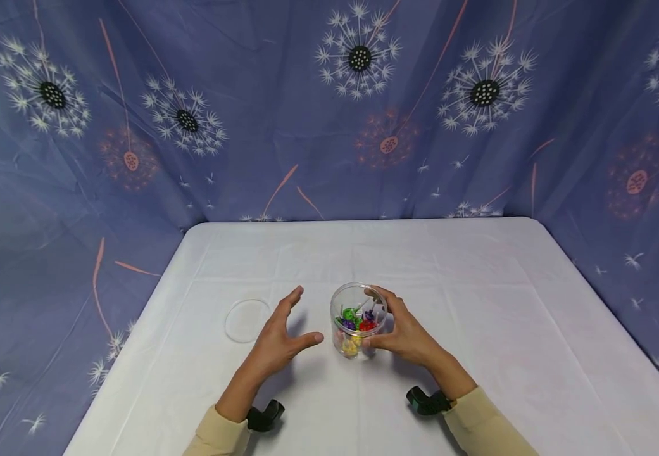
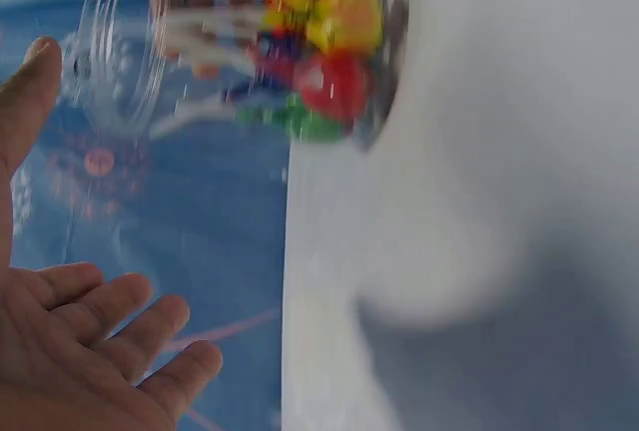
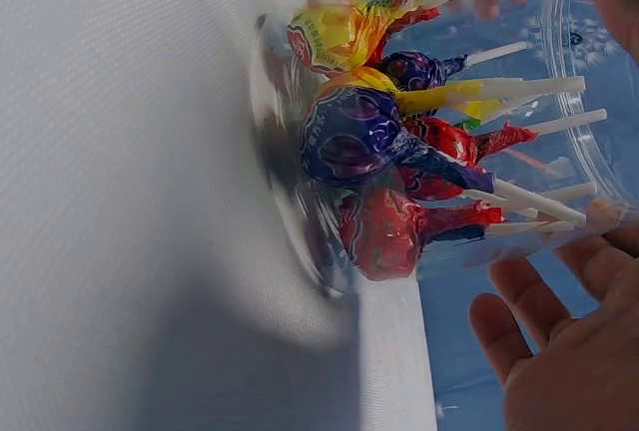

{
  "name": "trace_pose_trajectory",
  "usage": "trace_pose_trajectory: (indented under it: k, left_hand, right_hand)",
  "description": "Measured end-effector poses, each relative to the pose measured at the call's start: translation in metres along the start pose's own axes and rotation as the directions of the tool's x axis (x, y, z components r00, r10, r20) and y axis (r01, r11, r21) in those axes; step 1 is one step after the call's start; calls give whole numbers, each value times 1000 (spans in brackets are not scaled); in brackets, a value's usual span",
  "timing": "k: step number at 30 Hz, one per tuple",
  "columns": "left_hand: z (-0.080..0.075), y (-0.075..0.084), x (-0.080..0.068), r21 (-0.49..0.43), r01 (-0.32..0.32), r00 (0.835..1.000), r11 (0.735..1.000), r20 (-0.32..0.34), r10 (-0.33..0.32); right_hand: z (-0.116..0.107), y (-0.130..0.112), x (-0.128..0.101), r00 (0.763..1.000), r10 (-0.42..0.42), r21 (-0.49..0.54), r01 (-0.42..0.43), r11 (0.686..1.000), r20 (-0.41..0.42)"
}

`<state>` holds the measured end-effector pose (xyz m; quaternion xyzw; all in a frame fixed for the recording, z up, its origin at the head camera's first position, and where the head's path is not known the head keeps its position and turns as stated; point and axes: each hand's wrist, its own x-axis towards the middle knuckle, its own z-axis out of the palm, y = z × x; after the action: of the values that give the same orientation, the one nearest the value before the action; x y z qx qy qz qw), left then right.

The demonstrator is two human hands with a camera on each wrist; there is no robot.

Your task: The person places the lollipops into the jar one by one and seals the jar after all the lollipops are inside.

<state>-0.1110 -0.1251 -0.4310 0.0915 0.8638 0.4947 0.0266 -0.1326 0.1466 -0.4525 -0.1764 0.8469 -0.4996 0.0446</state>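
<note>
Clear plastic jar (image 1: pixel 359 320), upright near the table's middle, lidless: holds wrapped lollipops (image 1: pixel 354 323) in yellow, purple, red and green, sticks up. Right hand (image 1: pixel 406 332) grips its side, fingers curled round the wall; left hand (image 1: pixel 279 339) just beside, fingers spread, holding nothing. Round clear lid (image 1: pixel 247 320) lies flat left of that hand on the white tablecloth (image 1: pixel 477 297), bare cloth out to every edge.

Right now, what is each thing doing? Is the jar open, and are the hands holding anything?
Jar: upright on the table, open, no lid on it.
Lollipops: inside the jar, wrapped, sticks pointing up.
Lid: lying flat on the table, left of the jar, apart from it.
Right hand: gripping the jar's side.
Left hand: open, close beside the jar, holding nothing.
Table: covered with a white cloth.
</note>
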Motion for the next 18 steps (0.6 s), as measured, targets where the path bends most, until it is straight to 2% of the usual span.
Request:
trace_pose_trajectory:
  k: [4, 7, 11, 18]
  left_hand:
    - [-18, -12, -1, 46, 24, 999, 999, -35, -22]
    - [-31, -22, -1, 113, 67, 997, 991, -56, -61]
    - [-45, -34, 0, 205, 126, 991, 971, -76, -112]
    - [-64, -53, 0, 303, 167, 984, 938, -106, -141]
  right_hand:
    - [-1, -1, 0, 1000, 6, -3, -6, 1000, 1]
    - [-2, -1, -1, 1000, 8, 0, -8, 1000, 2]
    - [-2, -1, -1, 1000, 14, -1, -14, 1000, 3]
    - [-1, 0, -1, 1000, -3, 1, 3, 1000, 8]
